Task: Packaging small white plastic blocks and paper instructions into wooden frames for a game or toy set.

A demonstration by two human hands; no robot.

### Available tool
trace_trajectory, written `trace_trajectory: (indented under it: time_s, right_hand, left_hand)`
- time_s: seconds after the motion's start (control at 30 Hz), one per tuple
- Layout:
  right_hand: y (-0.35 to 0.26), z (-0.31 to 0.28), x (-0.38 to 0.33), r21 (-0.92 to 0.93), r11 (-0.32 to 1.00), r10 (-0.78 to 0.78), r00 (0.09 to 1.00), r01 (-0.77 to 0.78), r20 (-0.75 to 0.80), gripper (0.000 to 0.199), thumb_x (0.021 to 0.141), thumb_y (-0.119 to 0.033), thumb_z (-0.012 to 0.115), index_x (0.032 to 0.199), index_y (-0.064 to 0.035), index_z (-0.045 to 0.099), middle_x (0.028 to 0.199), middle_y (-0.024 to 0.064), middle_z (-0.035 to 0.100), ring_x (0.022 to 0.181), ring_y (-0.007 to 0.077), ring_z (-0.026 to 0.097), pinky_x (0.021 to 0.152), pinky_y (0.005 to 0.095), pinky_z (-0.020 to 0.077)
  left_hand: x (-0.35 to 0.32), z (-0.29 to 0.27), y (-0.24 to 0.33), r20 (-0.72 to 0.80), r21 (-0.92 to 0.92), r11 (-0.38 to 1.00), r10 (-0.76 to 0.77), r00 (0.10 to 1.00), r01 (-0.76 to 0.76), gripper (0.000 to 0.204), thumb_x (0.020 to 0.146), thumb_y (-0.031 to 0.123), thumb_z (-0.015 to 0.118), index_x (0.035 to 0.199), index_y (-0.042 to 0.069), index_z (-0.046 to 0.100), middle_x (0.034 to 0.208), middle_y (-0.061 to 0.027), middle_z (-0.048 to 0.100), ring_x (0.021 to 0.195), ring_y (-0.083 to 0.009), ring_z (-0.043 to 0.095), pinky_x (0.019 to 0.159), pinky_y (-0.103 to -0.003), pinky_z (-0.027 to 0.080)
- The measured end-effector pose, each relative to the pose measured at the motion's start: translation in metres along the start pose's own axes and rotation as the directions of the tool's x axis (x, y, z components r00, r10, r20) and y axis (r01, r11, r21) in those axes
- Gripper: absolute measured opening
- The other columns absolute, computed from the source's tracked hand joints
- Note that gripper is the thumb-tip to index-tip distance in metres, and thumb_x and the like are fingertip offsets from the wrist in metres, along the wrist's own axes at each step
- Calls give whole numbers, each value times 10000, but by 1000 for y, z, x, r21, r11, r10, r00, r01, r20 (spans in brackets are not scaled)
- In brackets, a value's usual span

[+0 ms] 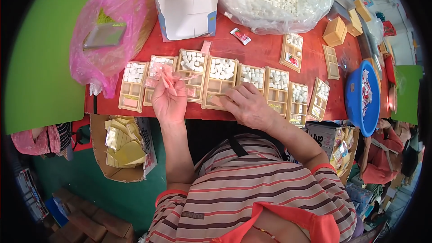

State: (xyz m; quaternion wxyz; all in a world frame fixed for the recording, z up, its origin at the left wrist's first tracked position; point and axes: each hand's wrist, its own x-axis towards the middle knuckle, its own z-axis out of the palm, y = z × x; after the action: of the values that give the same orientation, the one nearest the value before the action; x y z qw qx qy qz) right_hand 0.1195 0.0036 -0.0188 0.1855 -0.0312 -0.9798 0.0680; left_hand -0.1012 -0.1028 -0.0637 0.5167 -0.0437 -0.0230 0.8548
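Observation:
Several beige compartment trays stand in a row along the near edge of the table, small white cubes in their far sections. My left hand (pixel 168 103), closed, holds a loose bunch of thin pink slips (pixel 167 80) above the second and third trays. My right hand (pixel 249 108) reaches over the near end of the fourth tray (pixel 219 86), its fingers curled together. At those fingertips a pink slip (pixel 217 101) lies in a near compartment, partly hidden by the hand. Other pink pieces show in the third tray (pixel 192 92). Yellow-green pieces lie in some trays on the right.
A big clear bag of white cubes (pixel 279 0) lies at the back, beside an open white box (pixel 185 6). Left is a pink plastic bag (pixel 96 60); right is a blue basin (pixel 363 103) with small packets. A carton (pixel 105 157) of yellow pieces stands below the table.

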Motion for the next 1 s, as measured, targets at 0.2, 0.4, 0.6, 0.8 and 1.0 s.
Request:
trace_trajectory:
  time_s: [0.2, 0.4, 0.6, 0.8, 1.0]
  right_hand:
    - [-6, -12, -2, 13, 999, 45, 998, -46, 35, 544, 634, -84, 681, 1173, -93, 606, 1070, 80, 553, 944, 241, 556, 880, 392, 421]
    - [5, -16, 14, 163, 985, 55, 998, -58, 24, 325, 705, -109, 640, 1029, -87, 631, 956, 71, 551, 880, 229, 553, 830, 361, 412]
    - [51, 3, 75, -54, 995, 89, 995, -87, 37, 322, 713, -54, 622, 1034, -72, 620, 973, 75, 576, 896, 244, 582, 817, 374, 434]
    - [95, 42, 96, -188, 981, -42, 997, 53, 59, 212, 736, -103, 622, 943, -69, 592, 902, 48, 555, 836, 213, 592, 709, 346, 458]
    - [115, 47, 112, -234, 965, -104, 992, 117, 70, 94, 782, -134, 619, 856, -88, 584, 802, 33, 528, 791, 201, 601, 686, 348, 464]
  left_hand:
    - [-6, 8, 1, 62, 37, 999, -4, 998, 2, 197, 904, 8, 577, 1099, -16, 589, 1016, -129, 641, 858, -268, 580, 665, -316, 476]
    - [-13, 7, -2, -63, 99, 992, 85, 994, -79, 259, 867, 10, 619, 1122, -4, 577, 1014, -117, 595, 840, -240, 554, 639, -290, 487]
    - [-24, 5, -3, -91, 79, 996, 58, 994, -51, 220, 887, 27, 582, 1106, 8, 599, 1020, -108, 642, 860, -249, 578, 610, -311, 466]
    - [-31, 3, 6, -162, 67, 997, 45, 986, -35, 229, 886, 28, 589, 1114, 19, 601, 1026, -100, 642, 854, -250, 582, 621, -323, 478]
    - [-17, 1, 10, -122, 163, 984, 92, 988, -72, 322, 894, 64, 600, 1202, 27, 516, 1071, -103, 533, 827, -197, 468, 592, -257, 394]
